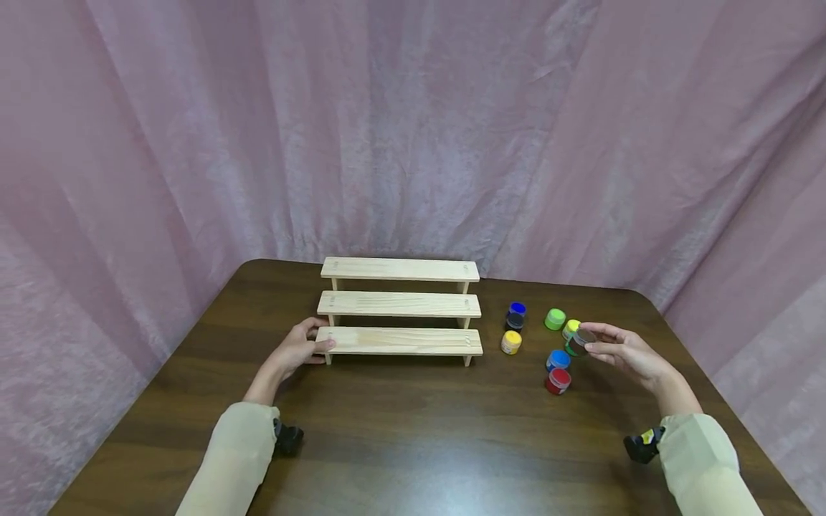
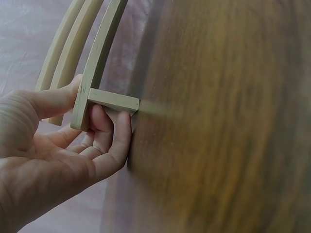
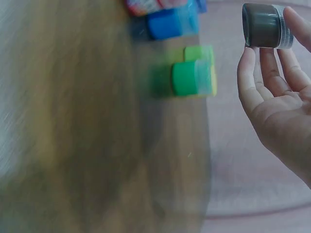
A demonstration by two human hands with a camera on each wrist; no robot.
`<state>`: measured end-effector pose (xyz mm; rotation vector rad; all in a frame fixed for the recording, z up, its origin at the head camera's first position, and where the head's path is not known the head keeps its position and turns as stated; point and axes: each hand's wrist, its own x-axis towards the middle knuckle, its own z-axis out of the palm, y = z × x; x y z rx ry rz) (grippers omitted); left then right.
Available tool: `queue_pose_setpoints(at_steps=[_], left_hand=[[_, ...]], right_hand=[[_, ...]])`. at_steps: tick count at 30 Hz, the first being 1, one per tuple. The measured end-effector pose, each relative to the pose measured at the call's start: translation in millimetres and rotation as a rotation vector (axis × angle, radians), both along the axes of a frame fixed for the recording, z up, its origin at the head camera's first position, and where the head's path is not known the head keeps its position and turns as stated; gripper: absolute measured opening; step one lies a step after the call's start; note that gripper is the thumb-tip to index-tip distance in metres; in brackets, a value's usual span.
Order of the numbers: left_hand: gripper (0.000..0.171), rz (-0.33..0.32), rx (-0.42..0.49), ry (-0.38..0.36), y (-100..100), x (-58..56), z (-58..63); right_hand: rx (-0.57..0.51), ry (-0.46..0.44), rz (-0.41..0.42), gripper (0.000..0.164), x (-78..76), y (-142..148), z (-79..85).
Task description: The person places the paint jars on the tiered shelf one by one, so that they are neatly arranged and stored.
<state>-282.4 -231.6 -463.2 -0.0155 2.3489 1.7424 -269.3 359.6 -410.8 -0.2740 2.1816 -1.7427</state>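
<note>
A three-step wooden display rack (image 1: 399,340) stands toward the back of the table. My left hand (image 1: 297,350) grips the left end of its lowest board. In the left wrist view the thumb lies at the board's upper side, and the fingers curl beneath beside the short leg (image 2: 114,100). My right hand (image 1: 629,355) pinches a dark brown paint jar (image 3: 262,26) between thumb and fingers. In the right wrist view that jar is raised off the table. Just beyond and below it are a green jar (image 3: 185,78) and a yellow-lidded jar (image 1: 571,327), partly overlapped.
Left of the right hand stand a light green jar (image 1: 555,319), a blue jar (image 1: 558,360) and a red jar (image 1: 558,382). Nearer the rack are dark blue (image 1: 518,308), black (image 1: 514,322) and yellow jars (image 1: 511,342). A pink curtain (image 1: 413,143) hangs behind the brown table (image 1: 413,430).
</note>
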Motion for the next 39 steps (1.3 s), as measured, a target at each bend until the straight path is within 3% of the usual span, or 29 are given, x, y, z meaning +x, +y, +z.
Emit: queue_pose_setpoints(at_steps=[7,15,26,31,39], left_hand=[[0.051,0.004,0.008,0.005,0.4,-0.6,0.2],[0.052,0.013,0.021,-0.004,1.8,0.9,2.3],[0.051,0.035,0.015,-0.012,4.1,7.3,1.2],[0.051,0.037,0.011,-0.015,7.0,10.3,-1.5],[0.049,0.047,0.017,-0.019,11.2,3.1,-4.1]], right_hand=[[0.101,0.024,0.007,0.044,-17.7,-24.8,24.7],[0.08,0.031,-0.015,0.045,-34.8,-51.6,43.5],[0.061,0.033,0.03,0.066,-57.9,-93.7,51.4],[0.056,0.045,0.041,0.066,-67.8,-115.1,55.2],[0.047,0.061,0.075,0.062,-83.1,-144.9,66.4]])
